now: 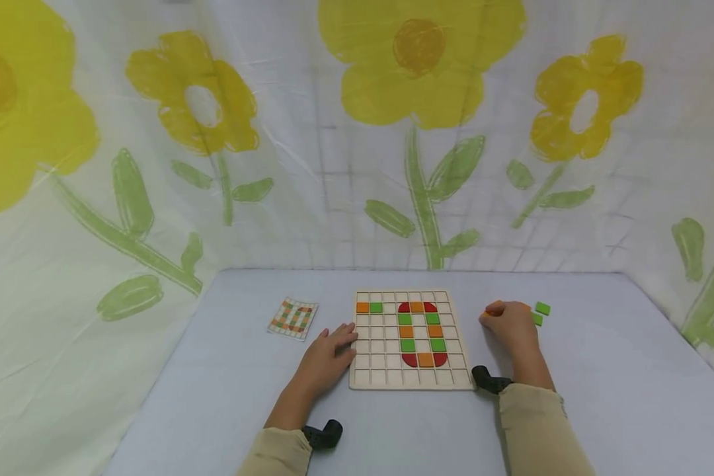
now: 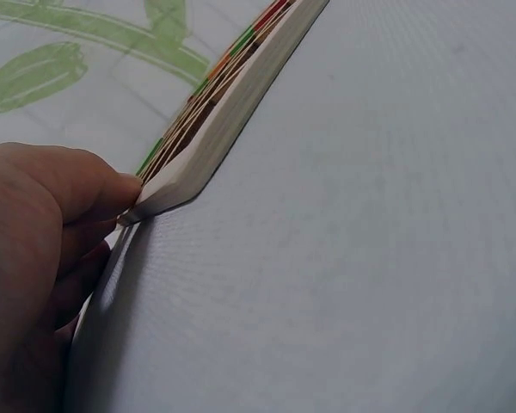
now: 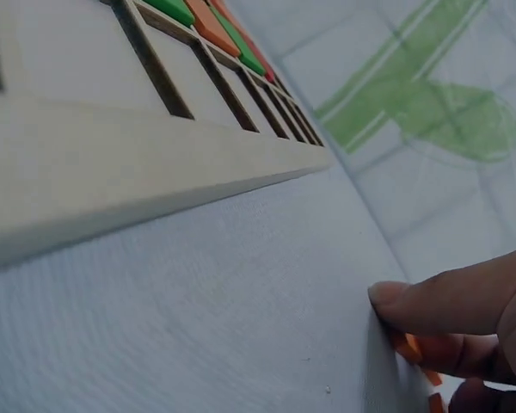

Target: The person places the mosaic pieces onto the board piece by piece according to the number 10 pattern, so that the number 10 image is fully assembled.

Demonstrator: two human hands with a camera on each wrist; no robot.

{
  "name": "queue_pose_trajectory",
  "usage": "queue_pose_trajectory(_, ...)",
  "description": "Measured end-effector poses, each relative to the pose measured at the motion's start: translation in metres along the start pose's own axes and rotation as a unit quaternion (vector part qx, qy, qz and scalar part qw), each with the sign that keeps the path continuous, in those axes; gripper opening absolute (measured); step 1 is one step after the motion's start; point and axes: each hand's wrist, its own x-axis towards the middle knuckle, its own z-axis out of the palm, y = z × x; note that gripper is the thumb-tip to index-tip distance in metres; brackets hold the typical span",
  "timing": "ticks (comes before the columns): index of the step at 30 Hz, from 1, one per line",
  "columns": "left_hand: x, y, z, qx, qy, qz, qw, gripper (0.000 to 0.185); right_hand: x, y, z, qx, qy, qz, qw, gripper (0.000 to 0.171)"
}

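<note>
A wooden grid board [image 1: 413, 378] lies in the middle of the table. Red, orange and green tiles form a ring on its right half, and an orange tile [image 1: 363, 307] and a green tile [image 1: 376, 307] sit side by side at its upper left. My left hand [image 1: 324, 363] rests at the board's left edge, its fingertips touching the rim. Right of the board, my right hand [image 1: 512, 327] pinches an orange tile [image 3: 404, 346] between thumb and finger, low over the table. Other orange pieces show beneath that hand, partly hidden by it.
A small pattern card [image 1: 293, 318] lies left of the board. Loose green tiles [image 1: 543, 308] lie beside my right hand. Behind the table [image 1: 393, 436] hangs a white curtain [image 1: 285, 218] painted with yellow flowers.
</note>
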Motion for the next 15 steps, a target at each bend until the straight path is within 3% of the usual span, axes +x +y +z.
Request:
queue_pose_trajectory(4,-0.0023,-0.0003,-0.0006,-0.004,0.002,-0.002,1.0000,0.035,0.0005,-0.0061,0.0020,-0.002,-0.025,-0.003,1.000,0.036)
queue_pose_trajectory(8,-0.0028,-0.0005,-0.0024,-0.001,0.003,0.002,1.0000,0.035,-0.0010,-0.0079,-0.0011,-0.013,-0.044,0.022,0.999,0.040)
queue_pose_trajectory(15,-0.0006,0.0003,-0.0018,0.006,-0.001,0.009,0.9999,0.036,-0.0031,-0.0053,-0.0043,-0.040,-0.033,0.025,0.998,0.042)
